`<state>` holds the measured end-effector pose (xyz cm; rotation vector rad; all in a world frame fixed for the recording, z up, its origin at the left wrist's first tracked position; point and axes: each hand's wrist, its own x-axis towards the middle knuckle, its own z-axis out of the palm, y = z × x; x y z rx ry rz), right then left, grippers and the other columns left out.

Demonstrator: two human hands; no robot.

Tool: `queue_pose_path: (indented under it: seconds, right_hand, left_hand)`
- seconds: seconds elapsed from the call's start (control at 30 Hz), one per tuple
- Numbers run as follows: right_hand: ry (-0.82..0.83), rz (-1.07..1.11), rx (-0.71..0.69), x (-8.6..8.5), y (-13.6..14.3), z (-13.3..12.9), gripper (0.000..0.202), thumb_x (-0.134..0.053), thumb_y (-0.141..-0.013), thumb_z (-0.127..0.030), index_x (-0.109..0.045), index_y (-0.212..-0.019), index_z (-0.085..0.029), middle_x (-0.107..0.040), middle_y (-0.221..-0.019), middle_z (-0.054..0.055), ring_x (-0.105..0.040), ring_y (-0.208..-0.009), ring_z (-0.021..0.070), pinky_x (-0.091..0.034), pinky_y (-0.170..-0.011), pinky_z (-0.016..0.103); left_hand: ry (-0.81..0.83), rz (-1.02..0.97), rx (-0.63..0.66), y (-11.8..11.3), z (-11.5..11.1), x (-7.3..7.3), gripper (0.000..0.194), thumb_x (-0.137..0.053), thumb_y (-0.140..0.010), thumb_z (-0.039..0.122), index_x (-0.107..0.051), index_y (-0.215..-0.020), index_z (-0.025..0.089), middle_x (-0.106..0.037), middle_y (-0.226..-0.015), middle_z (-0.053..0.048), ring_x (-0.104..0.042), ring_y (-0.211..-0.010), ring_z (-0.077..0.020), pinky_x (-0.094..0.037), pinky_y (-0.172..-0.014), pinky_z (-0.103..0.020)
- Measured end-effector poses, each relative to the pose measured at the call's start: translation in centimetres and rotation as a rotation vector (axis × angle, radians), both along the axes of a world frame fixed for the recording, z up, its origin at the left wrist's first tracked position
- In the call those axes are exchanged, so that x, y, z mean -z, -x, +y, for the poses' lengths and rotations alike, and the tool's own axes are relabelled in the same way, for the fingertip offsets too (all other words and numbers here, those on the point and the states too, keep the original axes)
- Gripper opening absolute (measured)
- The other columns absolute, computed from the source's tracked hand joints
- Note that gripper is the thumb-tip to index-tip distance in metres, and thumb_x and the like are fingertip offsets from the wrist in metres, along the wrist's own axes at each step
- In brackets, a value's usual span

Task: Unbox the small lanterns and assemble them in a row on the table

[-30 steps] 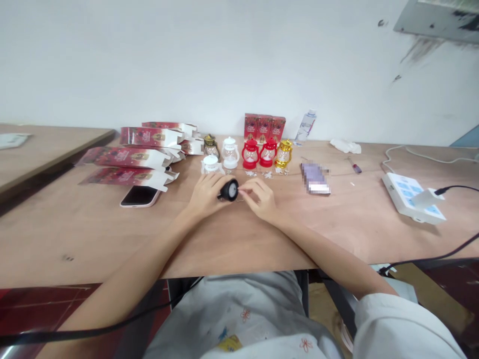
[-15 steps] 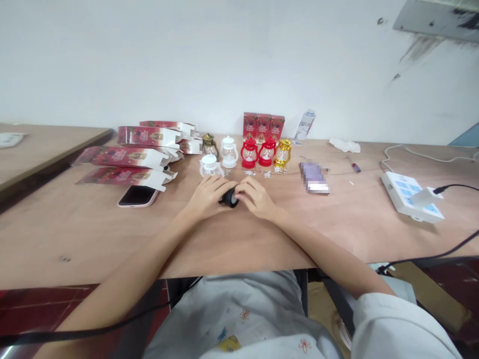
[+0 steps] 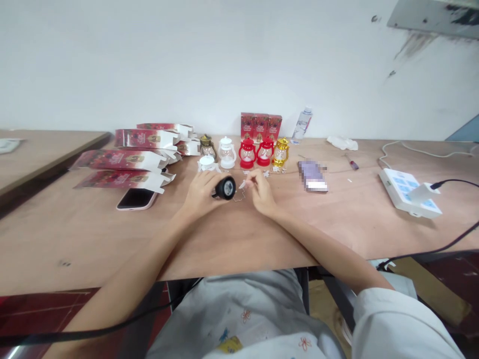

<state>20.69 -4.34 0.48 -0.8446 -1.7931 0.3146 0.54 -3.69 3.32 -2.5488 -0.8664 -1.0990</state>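
My left hand is wrapped round a small black lantern, tipped so that its round base faces me. A greyish recess shows inside the base. To its right, apart from the lantern, my right hand pinches a small white tag. A thin looped string hangs below the tag near the lantern. Just behind my left hand stands a white lantern, partly covered. Farther back are another white lantern, a bronze lantern, two red lanterns and a gold lantern.
Opened red boxes lie at the left, over a pink-edged phone. Three upright red boxes and a bottle stand by the wall. Rightward lie a blurred phone, tissue, screwdriver and power strip.
My right hand has drawn away from the lantern's base to the right, with the white tag and string now showing. My left hand has tilted the base up toward me.
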Motion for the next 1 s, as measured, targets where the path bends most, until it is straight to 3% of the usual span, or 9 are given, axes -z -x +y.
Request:
queue_pose_path:
  seconds: [0.17,0.3,0.47,0.63,1.0]
  right_hand:
    - [0.199,-0.11,0.066,1.4,-0.2,1.7,0.01,-0.04,-0.09,-0.026,-0.044,-0.081,-0.021,-0.054,-0.08,0.002,-0.052,-0.076,0.0168,-0.042,-0.075,0.031]
    - [0.238,-0.205,0.103,1.9,0.2,2.3,0.003,-0.048,-0.083,-0.018,-0.05,-0.084,-0.02,-0.059,-0.082,0.003,-0.053,-0.075,0.0173,-0.043,-0.075,0.032]
    - [-0.013,-0.058,0.024,0.7,0.6,0.7,0.009,-0.052,-0.088,-0.026,-0.057,-0.084,-0.019,-0.06,-0.082,0.004,-0.055,-0.074,0.0146,-0.046,-0.072,0.028]
    - [-0.295,-0.152,-0.043,0.3,0.8,-0.4,0.018,-0.052,-0.091,-0.027,-0.065,-0.08,-0.02,-0.06,-0.081,0.005,-0.056,-0.079,0.0148,-0.047,-0.075,0.029]
    - [-0.471,-0.339,-0.04,0.1,0.1,0.0,0.018,-0.05,-0.092,-0.023,-0.064,-0.082,-0.019,-0.062,-0.082,0.005,-0.055,-0.078,0.0143,-0.044,-0.073,0.028]
  left_hand:
    - [0.0,0.031,-0.056,0.2,0.0,-0.2,0.038,-0.058,-0.083,0.04,-0.058,-0.113,0.017,-0.068,-0.103,-0.01,-0.061,-0.095,-0.0246,-0.042,-0.08,-0.034]
    - [0.029,0.063,-0.066,0.0,0.0,-0.1,0.037,-0.057,-0.084,0.04,-0.058,-0.113,0.017,-0.068,-0.105,-0.011,-0.06,-0.095,-0.0248,-0.042,-0.081,-0.034]
    - [0.021,0.094,-0.07,0.0,0.0,0.0,0.036,-0.058,-0.083,0.037,-0.058,-0.113,0.017,-0.068,-0.104,-0.011,-0.059,-0.096,-0.0249,-0.042,-0.081,-0.034]
    - [0.039,0.139,-0.052,0.0,0.1,0.0,0.036,-0.057,-0.084,0.04,-0.059,-0.111,0.017,-0.068,-0.1,-0.01,-0.059,-0.094,-0.0247,-0.042,-0.079,-0.034]
    - [0.009,0.224,-0.013,-0.1,-0.1,0.2,0.032,-0.055,-0.085,0.034,-0.06,-0.112,0.017,-0.068,-0.098,-0.008,-0.058,-0.092,-0.023,-0.041,-0.076,-0.034]
